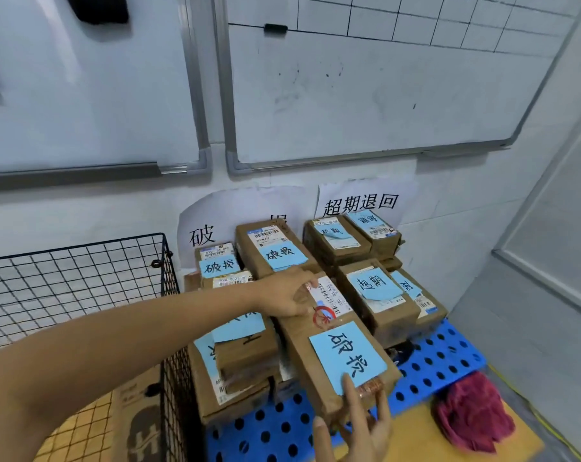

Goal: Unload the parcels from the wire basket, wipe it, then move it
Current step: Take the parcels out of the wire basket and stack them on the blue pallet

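Gripping 1 long parcel (297,341): left hand (282,292) curled over far end, right hand (357,425) pinching near end.

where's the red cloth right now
In the head view the red cloth lies lower right, at the near edge of the blue pallet, right of the front parcel.

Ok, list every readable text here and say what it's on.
"超期退回": white paper sign on the wall.
"破", rest hidden: second white wall sheet.
"破损": blue paper note on the long brown cardboard parcel; same on two blue notes behind.
"超期": blue note on the right-hand brown parcel.
Shipping labels, other notes: too small or unclear.
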